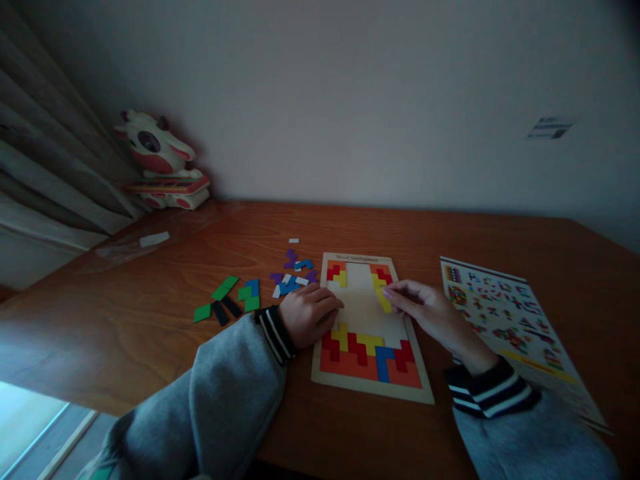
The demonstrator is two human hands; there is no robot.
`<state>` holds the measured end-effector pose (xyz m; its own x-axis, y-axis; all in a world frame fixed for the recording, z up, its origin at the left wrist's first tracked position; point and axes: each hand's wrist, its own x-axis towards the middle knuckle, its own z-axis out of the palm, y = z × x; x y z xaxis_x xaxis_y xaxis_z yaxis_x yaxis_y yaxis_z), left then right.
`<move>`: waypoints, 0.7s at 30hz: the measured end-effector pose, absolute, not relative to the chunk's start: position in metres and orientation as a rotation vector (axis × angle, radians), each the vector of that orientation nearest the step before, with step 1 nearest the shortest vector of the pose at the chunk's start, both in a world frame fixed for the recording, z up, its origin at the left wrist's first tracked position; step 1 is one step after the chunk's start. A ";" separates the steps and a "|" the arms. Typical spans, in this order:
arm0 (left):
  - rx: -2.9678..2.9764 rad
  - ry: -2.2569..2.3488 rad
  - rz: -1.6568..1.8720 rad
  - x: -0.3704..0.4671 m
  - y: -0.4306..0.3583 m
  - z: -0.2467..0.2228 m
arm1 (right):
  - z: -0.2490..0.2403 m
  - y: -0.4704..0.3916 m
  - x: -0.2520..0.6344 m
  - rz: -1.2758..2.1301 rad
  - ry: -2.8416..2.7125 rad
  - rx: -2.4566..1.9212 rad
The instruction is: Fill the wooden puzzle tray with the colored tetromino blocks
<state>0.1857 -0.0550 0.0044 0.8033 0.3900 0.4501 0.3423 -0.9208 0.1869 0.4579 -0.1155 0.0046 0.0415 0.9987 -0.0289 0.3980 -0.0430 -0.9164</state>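
Note:
A wooden puzzle board [370,395] lies in front of me, with red, orange, yellow and blue pieces along its bottom and in both top corners. Its middle is bare. My right hand [425,308], thumb and fingers pinched, holds a yellow puzzle piece [384,301] at the board's right side. Over the left edge of the board rests my left hand [310,315], palm down with fingers loosely bent and no piece visible in it. A blue piece [383,363] and a red piece [357,349] sit in the lower part.
Left of the board lie loose green pieces [225,287], black pieces [219,313] and purple pieces [291,257]. A printed pattern sheet [510,313] lies on the right, partly under my right sleeve. A cow-shaped toy keyboard [167,163] stands at the back left.

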 end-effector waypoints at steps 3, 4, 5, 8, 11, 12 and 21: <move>2.887 0.591 0.762 0.186 -0.055 0.004 | -0.003 -0.114 0.460 1.034 -1.405 -1.448; 2.887 0.589 0.760 0.186 -0.055 0.004 | -0.005 -0.113 0.461 1.043 -1.383 -1.413; 2.886 0.588 0.759 0.186 -0.055 0.004 | -0.006 -0.112 0.462 1.046 -1.369 -1.387; 2.890 0.594 0.758 0.186 -0.056 0.004 | -0.006 -0.112 0.466 1.039 -1.415 -1.404; 2.896 0.594 0.762 0.186 -0.056 0.004 | 0.001 -0.113 0.471 1.044 -1.515 -1.504; 2.899 0.589 0.764 0.186 -0.055 0.004 | 0.003 -0.114 0.473 1.063 -1.552 -1.524; 2.897 0.599 0.755 0.186 -0.055 0.004 | 0.005 -0.119 0.485 1.075 -1.895 -1.667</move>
